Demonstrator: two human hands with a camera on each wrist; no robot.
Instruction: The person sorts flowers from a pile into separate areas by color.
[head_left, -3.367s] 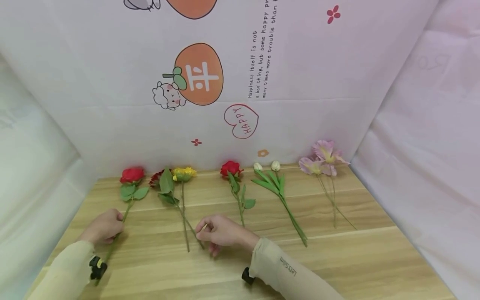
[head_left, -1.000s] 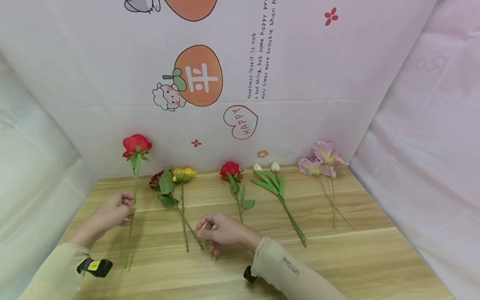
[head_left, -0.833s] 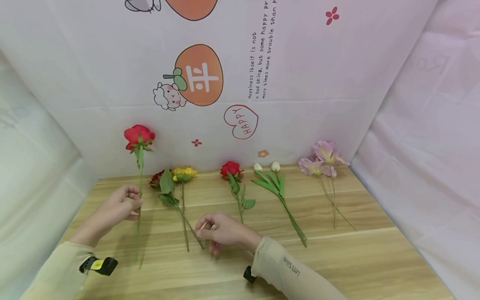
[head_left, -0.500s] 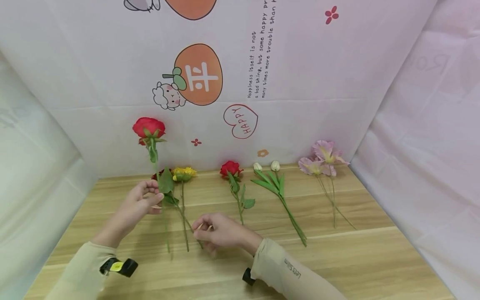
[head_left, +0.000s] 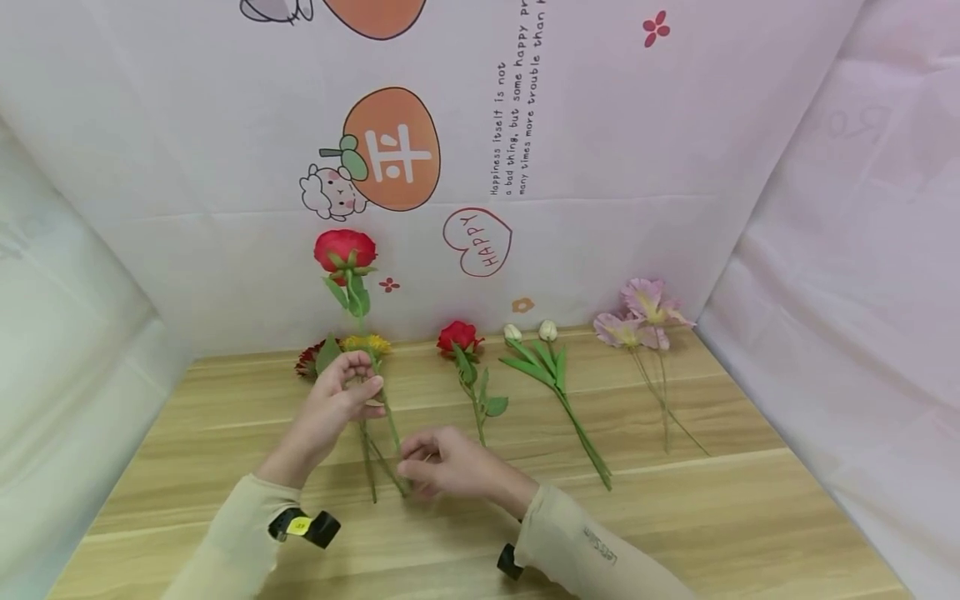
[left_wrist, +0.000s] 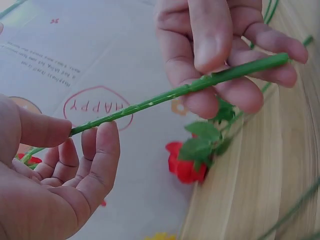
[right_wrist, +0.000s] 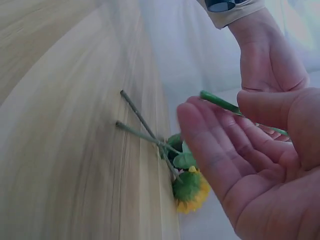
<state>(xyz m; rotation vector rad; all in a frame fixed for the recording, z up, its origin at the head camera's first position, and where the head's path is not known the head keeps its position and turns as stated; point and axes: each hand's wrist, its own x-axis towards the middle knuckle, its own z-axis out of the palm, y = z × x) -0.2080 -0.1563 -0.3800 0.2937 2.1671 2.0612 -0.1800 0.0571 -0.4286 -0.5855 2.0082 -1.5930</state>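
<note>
My left hand (head_left: 347, 392) pinches the green stem of a red rose (head_left: 345, 250) between thumb and fingers. The rose is raised off the table, bloom up, its stem (left_wrist: 150, 102) slanting down to the right. Around the lower stem end is my right hand (head_left: 453, 462); in the left wrist view its thumb lies just above the stem and its loosely bent fingers lie behind it. Behind my left hand, a dark red flower (head_left: 307, 361) and a yellow flower (right_wrist: 190, 192) lie on the table, their stems crossed and partly hidden.
On the wooden table (head_left: 712, 533), a second red rose (head_left: 459, 336), white tulips (head_left: 547, 331) and pale purple flowers (head_left: 645, 312) lie in a row toward the back. A printed white cloth (head_left: 600, 167) rises behind them, with white cloth at both sides.
My left hand picked up the leftmost rose, lifted it and carried it right, across the dark red and yellow flowers to my right hand. The right hand has barely moved.
</note>
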